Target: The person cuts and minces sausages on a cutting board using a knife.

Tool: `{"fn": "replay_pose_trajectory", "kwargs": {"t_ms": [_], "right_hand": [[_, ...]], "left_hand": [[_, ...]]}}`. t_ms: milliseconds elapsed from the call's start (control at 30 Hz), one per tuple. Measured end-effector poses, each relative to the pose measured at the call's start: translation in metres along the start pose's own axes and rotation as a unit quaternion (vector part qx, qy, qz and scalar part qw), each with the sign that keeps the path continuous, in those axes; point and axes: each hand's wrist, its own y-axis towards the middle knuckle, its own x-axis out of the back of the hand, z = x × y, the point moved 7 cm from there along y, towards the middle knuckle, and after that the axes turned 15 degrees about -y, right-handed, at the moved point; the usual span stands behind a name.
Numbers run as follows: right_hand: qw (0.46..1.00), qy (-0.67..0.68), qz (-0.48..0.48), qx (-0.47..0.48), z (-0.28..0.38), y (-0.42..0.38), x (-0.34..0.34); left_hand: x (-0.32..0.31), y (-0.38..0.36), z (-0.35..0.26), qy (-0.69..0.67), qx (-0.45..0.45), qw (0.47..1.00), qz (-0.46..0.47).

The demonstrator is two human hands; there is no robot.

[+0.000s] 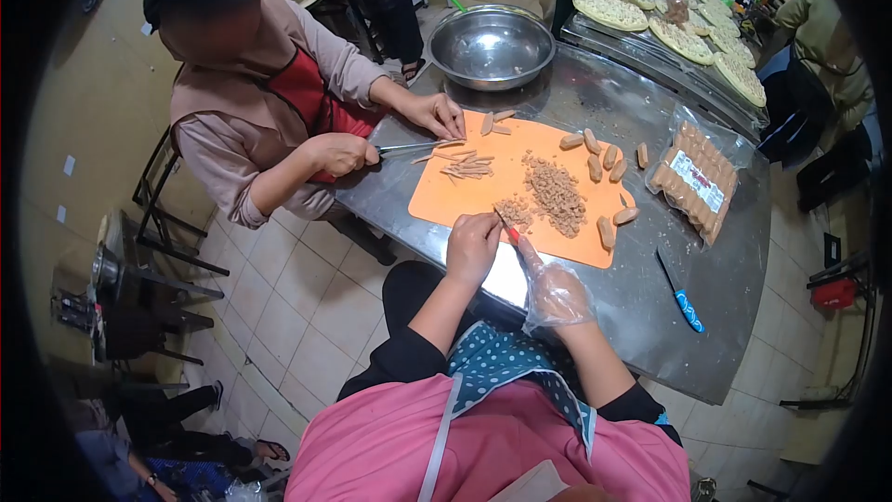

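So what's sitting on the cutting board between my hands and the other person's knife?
In the head view, between your left hand and the co-worker's knife lie sausage strips and a pile of diced sausage on the orange cutting board.

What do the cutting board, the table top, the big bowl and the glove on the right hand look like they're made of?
Cutting board: probably plastic, flat matte orange.
Table top: likely stainless steel, grey with dull reflections.
Bowl: polished metal, mirror-like rim.
Glove on the right hand: thin clear plastic film, crinkled and see-through.
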Motion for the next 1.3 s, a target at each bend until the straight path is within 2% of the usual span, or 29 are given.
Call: {"fn": "replay_pose_trajectory", "kwargs": {"t_ms": [33, 100, 200, 333, 400, 533, 633, 800, 900, 1300], "right_hand": [[1.0, 0.0, 0.0, -0.002, 0.0, -0.004, 0.003], [0.994, -0.041, 0.097, -0.011, -0.002, -0.016, -0.002], [0.997, -0.024, 0.076, -0.024, -0.007, -0.027, -0.014], [0.993, -0.035, 0.101, -0.039, -0.01, -0.035, -0.007], [0.997, 0.002, 0.045, -0.059, -0.018, -0.034, -0.006], [0.992, 0.07, 0.076, -0.067, -0.031, -0.032, 0.001], [0.986, 0.133, 0.032, -0.099, -0.043, -0.028, 0.005], [0.993, 0.069, 0.021, -0.092, -0.035, -0.023, -0.004], [0.997, 0.01, -0.047, -0.055, -0.022, -0.02, 0.0], [0.998, -0.009, -0.049, -0.042, -0.025, -0.012, -0.008]], "left_hand": [[0.0, 0.0, 0.001, -0.001, 0.0, 1.0, 0.001], [0.0, -0.001, 0.002, 0.008, -0.003, 1.0, -0.007], [-0.001, -0.002, 0.003, 0.01, -0.003, 1.0, -0.006], [-0.002, -0.002, 0.001, 0.012, -0.009, 1.0, 0.0], [-0.004, -0.001, 0.002, 0.012, -0.011, 1.0, 0.001], [-0.013, 0.003, 0.002, 0.013, -0.003, 1.0, 0.009], [-0.026, 0.007, 0.0, 0.021, 0.001, 0.999, 0.029], [-0.026, 0.008, -0.001, -0.008, -0.005, 1.0, 0.021], [-0.025, 0.007, 0.001, -0.013, -0.015, 1.0, 0.011], [-0.025, 0.008, 0.0, -0.007, -0.008, 1.0, 0.007]]}}
